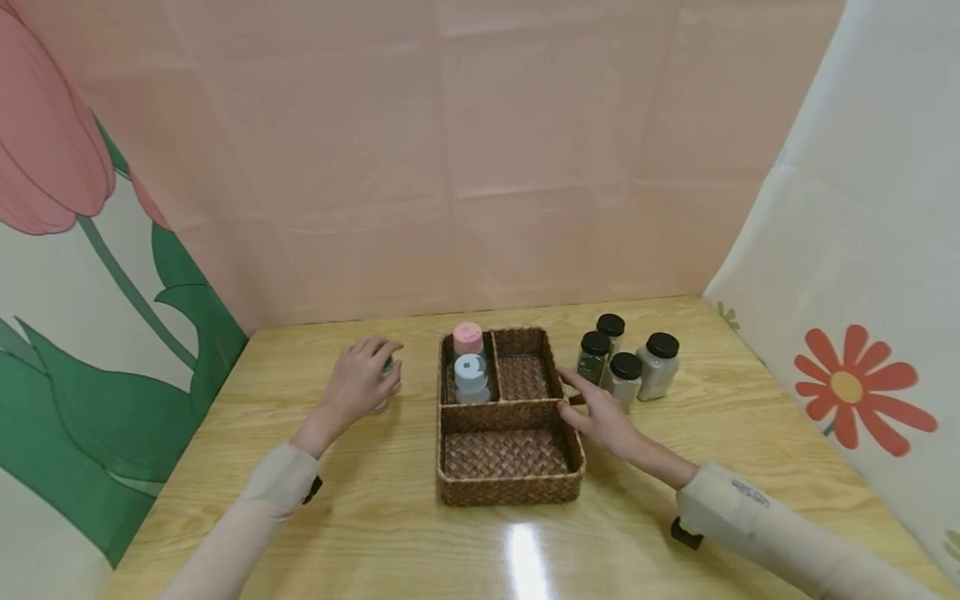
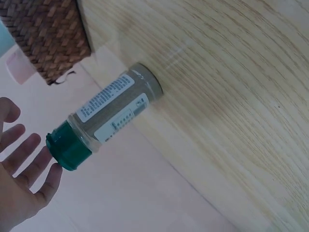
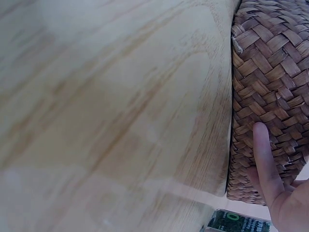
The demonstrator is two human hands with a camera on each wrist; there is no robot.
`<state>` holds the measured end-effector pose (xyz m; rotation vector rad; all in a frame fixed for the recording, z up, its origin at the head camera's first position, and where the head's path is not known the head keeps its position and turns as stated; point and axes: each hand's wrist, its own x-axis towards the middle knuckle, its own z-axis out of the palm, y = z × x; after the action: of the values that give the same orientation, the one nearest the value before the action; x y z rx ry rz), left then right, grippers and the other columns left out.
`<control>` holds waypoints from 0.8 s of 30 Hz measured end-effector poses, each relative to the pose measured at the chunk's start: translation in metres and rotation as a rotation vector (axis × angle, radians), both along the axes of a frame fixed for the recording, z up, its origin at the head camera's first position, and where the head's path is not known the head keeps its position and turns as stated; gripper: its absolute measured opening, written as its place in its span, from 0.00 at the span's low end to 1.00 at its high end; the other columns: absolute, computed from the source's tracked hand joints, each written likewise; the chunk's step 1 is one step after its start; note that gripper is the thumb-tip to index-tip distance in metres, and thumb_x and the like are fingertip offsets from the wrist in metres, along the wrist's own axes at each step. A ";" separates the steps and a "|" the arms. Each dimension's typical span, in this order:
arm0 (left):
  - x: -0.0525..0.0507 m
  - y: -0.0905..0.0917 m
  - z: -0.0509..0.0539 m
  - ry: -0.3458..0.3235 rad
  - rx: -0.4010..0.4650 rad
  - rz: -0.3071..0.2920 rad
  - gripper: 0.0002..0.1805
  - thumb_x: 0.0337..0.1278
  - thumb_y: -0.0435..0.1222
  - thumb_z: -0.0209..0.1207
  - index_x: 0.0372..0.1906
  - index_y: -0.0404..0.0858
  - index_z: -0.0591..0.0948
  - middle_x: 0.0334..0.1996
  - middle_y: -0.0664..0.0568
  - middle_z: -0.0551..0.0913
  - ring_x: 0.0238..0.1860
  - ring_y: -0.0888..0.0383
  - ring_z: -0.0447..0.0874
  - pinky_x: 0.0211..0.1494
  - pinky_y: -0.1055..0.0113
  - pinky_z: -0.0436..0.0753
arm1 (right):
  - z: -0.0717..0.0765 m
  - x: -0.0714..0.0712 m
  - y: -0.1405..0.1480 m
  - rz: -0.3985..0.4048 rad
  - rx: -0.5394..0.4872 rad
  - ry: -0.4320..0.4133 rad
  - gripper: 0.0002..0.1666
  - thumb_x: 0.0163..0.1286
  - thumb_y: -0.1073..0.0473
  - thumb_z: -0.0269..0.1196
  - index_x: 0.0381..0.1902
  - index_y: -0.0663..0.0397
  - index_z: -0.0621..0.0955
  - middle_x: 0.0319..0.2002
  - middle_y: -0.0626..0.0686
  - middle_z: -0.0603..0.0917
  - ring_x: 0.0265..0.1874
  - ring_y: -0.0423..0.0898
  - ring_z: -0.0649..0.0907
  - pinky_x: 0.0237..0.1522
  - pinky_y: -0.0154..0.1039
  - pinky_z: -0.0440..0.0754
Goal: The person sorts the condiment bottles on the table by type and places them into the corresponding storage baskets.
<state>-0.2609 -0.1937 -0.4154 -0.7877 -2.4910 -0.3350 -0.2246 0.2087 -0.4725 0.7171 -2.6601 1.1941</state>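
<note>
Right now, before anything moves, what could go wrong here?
The green-capped jar stands upright with the left hand at its cap; a bump up there might tip it. The right hand touches the basket, so pressing could slide it. The black-lidded jars stand close by that hand and might get knocked.

- The basket [image 1: 510,492] is showing brown, criss-crossing weave.
- The spice bottle [image 2: 112,106] is wearing a green cap, with white, dark-printed labels over grey-brown contents.
- A pink cap [image 1: 467,335] and a whitish-blue cap [image 1: 471,367] are topping two other bottles.
- Four jars [image 1: 657,377] are carrying black lids.
- The tabletop [image 1: 360,517] is displaying yellowish-tan wood grain.
- The back sheet [image 1: 450,167] is appearing peach-pink.
- The left sheet [image 1: 45,275] is bearing a pink tulip with green leaves; the right sheet [image 1: 847,250], a red, yellow-centred flower.
- The sleeves [image 1: 251,508] are looking cream.
</note>
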 end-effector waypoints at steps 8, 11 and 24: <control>0.002 -0.004 0.001 -0.017 0.013 0.014 0.17 0.66 0.35 0.61 0.57 0.35 0.80 0.51 0.41 0.80 0.50 0.43 0.79 0.54 0.45 0.76 | 0.000 0.000 0.000 0.000 0.002 -0.007 0.34 0.74 0.62 0.59 0.73 0.64 0.62 0.68 0.68 0.68 0.48 0.62 0.83 0.19 0.37 0.76; 0.003 -0.006 0.002 -0.020 0.016 0.016 0.19 0.65 0.34 0.62 0.58 0.33 0.79 0.51 0.39 0.80 0.51 0.42 0.80 0.53 0.44 0.76 | 0.000 0.001 0.000 -0.002 0.006 -0.006 0.34 0.74 0.62 0.59 0.73 0.64 0.62 0.67 0.69 0.68 0.47 0.61 0.84 0.23 0.37 0.79; 0.005 -0.013 0.001 -0.067 0.056 0.061 0.24 0.65 0.37 0.63 0.61 0.28 0.76 0.56 0.35 0.78 0.54 0.40 0.79 0.54 0.47 0.79 | 0.000 0.001 0.000 -0.006 -0.018 -0.031 0.34 0.75 0.61 0.58 0.74 0.63 0.62 0.68 0.68 0.68 0.49 0.62 0.83 0.21 0.37 0.77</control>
<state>-0.2563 -0.2068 -0.4146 -0.6877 -2.5500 -0.4134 -0.2233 0.2084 -0.4730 0.6933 -2.6711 1.2360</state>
